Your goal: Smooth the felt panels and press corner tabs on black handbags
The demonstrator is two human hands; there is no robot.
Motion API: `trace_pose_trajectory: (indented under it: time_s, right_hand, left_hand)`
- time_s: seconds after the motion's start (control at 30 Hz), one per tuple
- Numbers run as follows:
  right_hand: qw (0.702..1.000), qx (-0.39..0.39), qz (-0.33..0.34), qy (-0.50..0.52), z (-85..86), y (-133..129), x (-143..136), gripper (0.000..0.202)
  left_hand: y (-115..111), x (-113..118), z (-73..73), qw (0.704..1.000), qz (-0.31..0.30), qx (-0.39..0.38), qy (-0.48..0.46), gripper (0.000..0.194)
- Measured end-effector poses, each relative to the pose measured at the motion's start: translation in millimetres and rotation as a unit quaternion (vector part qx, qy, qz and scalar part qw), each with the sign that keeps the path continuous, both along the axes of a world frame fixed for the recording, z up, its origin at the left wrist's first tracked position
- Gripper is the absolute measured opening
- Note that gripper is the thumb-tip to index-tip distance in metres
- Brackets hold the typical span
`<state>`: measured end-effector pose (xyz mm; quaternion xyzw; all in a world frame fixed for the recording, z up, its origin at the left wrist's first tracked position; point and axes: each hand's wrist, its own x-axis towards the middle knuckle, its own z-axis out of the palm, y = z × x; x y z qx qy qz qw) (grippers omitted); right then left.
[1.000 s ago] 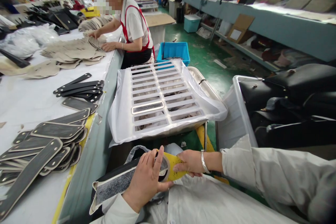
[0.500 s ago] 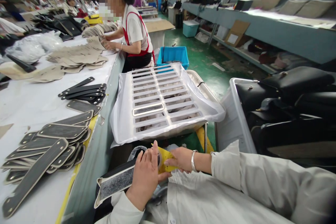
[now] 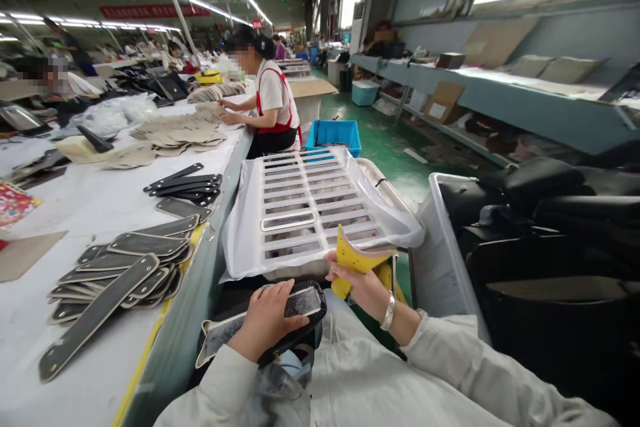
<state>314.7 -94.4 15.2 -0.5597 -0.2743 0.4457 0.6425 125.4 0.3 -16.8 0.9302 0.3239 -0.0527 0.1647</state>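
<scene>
Yellow, curling sheet material is sticking up from the mostly closed right hand at one o'clock. At eleven, the half-open left hand is pressing over a speckled dark strip with pale edges. A white slatted rack is sitting at twelve, dark cream-edged straps are lying heaped at ten, and black bags are filling a whitish plastic bin at two.
</scene>
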Motion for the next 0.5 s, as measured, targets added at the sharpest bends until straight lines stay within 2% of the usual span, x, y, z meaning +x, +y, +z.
trace_pose_trajectory:
  time_s: [0.07,0.17,0.5]
  right_hand:
    - [0.998,-0.002,-0.043,0.046,-7.8,4,-13,0.035]
    - [0.994,-0.015,-0.087,0.061,-22.3,15,-26,0.040]
    - [0.990,-0.044,-0.129,0.030,-54.1,42,-40,0.055]
  left_hand:
    - [-3,3,-1.4,1.000,-0.001,0.009,-0.011,0.065]
    - [-7,6,-4.4,0.999,-0.005,0.022,-0.030,0.065]
    - [-9,11,-6.1,0.999,0.002,0.032,-0.033,0.059]
